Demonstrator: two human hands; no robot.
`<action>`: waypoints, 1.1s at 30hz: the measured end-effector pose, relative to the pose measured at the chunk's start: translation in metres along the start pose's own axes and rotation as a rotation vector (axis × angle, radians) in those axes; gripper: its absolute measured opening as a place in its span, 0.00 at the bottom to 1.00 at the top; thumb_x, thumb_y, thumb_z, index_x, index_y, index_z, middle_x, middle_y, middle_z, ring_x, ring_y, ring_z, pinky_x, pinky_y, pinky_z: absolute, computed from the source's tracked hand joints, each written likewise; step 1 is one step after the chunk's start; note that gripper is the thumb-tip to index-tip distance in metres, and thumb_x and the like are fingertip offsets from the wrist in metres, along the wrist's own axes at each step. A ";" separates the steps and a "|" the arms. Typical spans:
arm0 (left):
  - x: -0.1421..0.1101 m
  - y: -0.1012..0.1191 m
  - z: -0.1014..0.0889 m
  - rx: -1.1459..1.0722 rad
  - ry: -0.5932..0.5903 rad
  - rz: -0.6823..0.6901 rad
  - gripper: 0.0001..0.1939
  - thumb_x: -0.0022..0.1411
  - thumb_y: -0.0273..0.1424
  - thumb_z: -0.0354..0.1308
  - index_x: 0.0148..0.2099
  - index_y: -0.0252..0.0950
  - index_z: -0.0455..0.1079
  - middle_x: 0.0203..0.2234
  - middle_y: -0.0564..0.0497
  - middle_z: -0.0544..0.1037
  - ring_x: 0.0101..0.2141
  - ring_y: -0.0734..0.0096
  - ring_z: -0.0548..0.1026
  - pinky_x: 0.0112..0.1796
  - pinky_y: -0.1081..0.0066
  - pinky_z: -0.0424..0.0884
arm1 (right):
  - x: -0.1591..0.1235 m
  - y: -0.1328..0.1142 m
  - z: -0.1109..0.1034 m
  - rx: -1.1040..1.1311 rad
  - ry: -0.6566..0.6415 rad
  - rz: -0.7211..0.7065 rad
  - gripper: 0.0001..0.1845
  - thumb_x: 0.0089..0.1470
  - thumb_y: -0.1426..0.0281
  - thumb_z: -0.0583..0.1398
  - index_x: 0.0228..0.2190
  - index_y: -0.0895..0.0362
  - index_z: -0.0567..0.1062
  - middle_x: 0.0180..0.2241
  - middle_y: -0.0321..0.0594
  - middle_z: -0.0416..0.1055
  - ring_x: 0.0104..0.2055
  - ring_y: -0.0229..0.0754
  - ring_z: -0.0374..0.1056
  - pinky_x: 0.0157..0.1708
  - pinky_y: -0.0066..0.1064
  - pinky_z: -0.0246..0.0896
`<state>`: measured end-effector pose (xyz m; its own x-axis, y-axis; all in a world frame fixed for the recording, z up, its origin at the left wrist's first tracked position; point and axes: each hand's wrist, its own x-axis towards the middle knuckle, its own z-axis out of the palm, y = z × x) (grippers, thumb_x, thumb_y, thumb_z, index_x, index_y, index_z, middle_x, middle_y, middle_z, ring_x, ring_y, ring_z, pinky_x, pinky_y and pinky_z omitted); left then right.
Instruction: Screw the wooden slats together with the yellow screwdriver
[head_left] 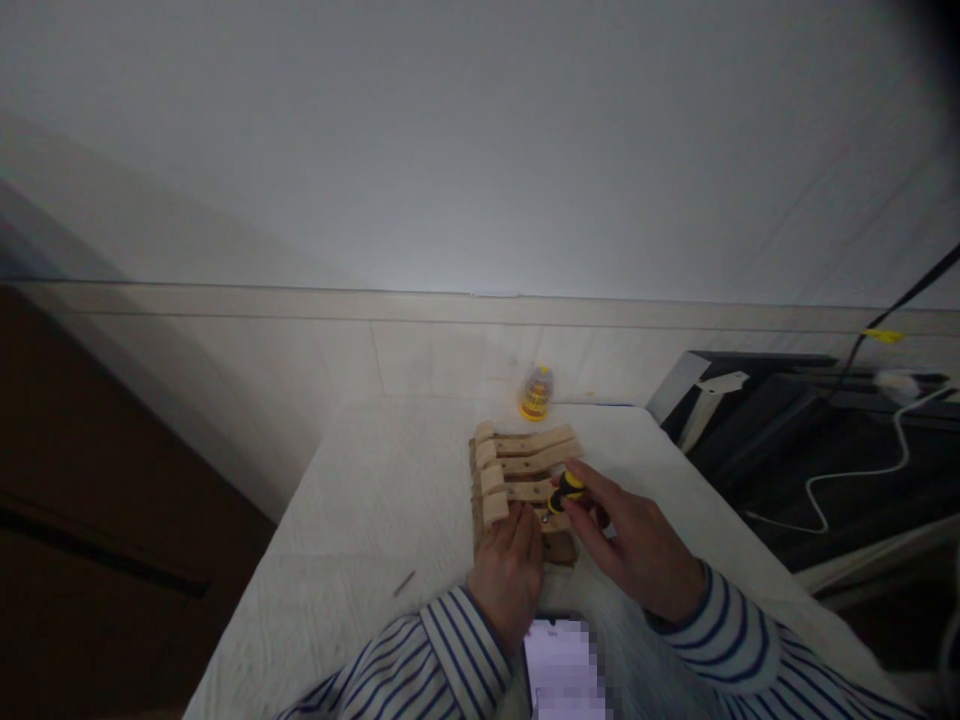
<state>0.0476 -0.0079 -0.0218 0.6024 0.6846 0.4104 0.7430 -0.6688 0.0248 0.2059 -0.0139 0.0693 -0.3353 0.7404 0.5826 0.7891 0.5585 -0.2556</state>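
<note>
A wooden piece made of several light slats (529, 464) lies on the white-covered table, with rounded blocks along its left side and small dark holes or screws in the slats. My left hand (508, 565) rests on its near left part, fingers together and pressing down on the wood; whether they grip a slat is hidden. In my right hand (637, 540) is a short screwdriver (568, 488) with a black and yellow handle, pinched between thumb and fingers. Its tip points down and left at a near slat, close to my left fingertips.
A small clear bottle with a yellow label (535, 394) stands at the table's back edge by the wall. A thin metal bit or rod (404, 583) lies to the left. A lit phone (564, 665) is at the front. Dark panels and a white cable (847, 474) are at right.
</note>
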 end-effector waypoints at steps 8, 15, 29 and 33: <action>0.000 0.001 -0.001 -0.009 0.005 -0.001 0.17 0.62 0.23 0.48 0.52 0.24 0.64 0.49 0.38 0.71 0.52 0.57 0.67 0.47 0.63 0.69 | 0.001 0.000 0.002 0.015 0.007 0.013 0.21 0.58 0.69 0.51 0.53 0.58 0.59 0.28 0.40 0.74 0.25 0.40 0.70 0.25 0.31 0.68; 0.000 0.001 -0.001 -0.009 0.008 -0.008 0.16 0.62 0.23 0.48 0.52 0.25 0.64 0.49 0.39 0.71 0.51 0.58 0.68 0.47 0.63 0.69 | -0.002 0.001 0.004 0.009 0.020 -0.001 0.21 0.58 0.70 0.52 0.52 0.58 0.59 0.30 0.41 0.74 0.26 0.39 0.70 0.25 0.31 0.68; 0.000 0.001 -0.002 -0.001 0.028 -0.004 0.16 0.63 0.23 0.47 0.52 0.25 0.65 0.48 0.39 0.71 0.50 0.57 0.69 0.45 0.63 0.70 | -0.006 0.008 0.007 0.056 0.036 0.078 0.19 0.58 0.68 0.53 0.50 0.58 0.61 0.28 0.40 0.73 0.24 0.39 0.70 0.25 0.31 0.67; 0.000 0.000 -0.002 -0.001 0.035 0.004 0.16 0.62 0.22 0.48 0.51 0.25 0.65 0.49 0.39 0.71 0.50 0.56 0.69 0.45 0.63 0.70 | -0.007 0.008 0.009 0.057 0.073 0.097 0.18 0.57 0.67 0.54 0.49 0.58 0.61 0.28 0.40 0.73 0.25 0.40 0.71 0.24 0.31 0.67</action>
<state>0.0476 -0.0086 -0.0203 0.5947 0.6713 0.4423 0.7405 -0.6717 0.0238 0.2105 -0.0114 0.0560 -0.2191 0.7636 0.6073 0.7847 0.5078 -0.3554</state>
